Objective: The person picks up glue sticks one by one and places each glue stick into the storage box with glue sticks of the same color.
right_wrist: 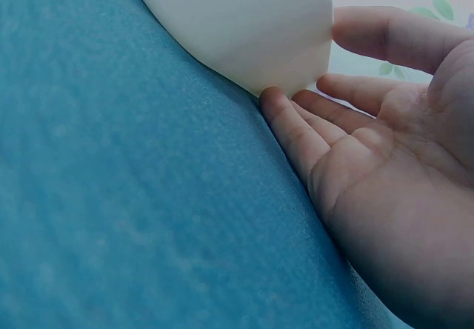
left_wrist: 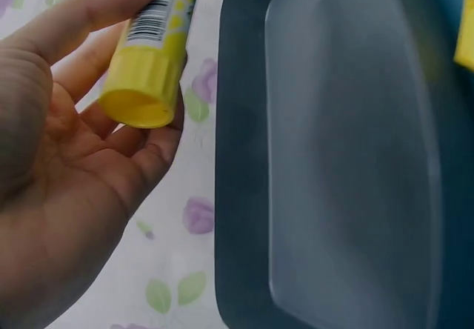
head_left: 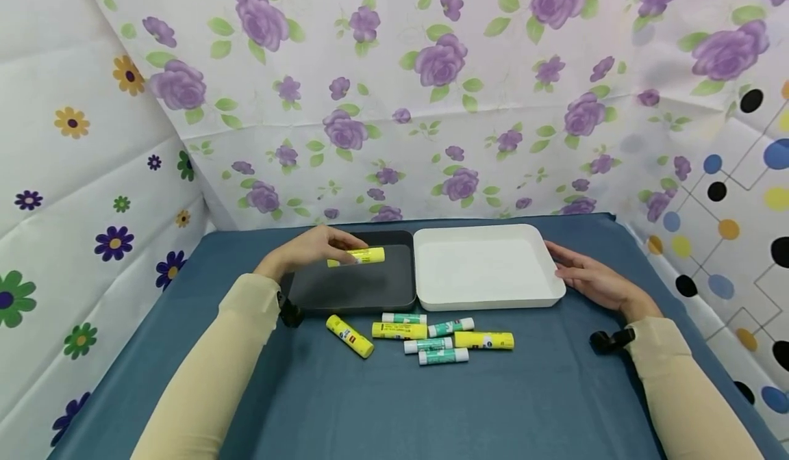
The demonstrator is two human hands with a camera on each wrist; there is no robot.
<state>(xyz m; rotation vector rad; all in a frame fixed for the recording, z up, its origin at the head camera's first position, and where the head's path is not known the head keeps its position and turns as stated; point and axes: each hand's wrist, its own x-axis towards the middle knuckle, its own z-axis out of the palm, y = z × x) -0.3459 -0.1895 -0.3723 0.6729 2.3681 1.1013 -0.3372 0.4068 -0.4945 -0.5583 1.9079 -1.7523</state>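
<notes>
Over the black tray, my left hand pinches a yellow glue stick between thumb and fingers. The left wrist view shows the barcode and the yellow end of this glue stick clearly, held above the tray's edge. On the right, my right hand touches the right side of the white tray. Its fingertips rest against the tray's outer wall and lower edge, with the fingers fairly straight. Both trays lie side by side, and no items show in the white one.
In front of the trays lie several loose glue sticks: yellow ones such as the slanted glue stick, and smaller green-and-white ones such as the nearest small stick. A blue cloth covers the table. Patterned sheets stand behind and beside it.
</notes>
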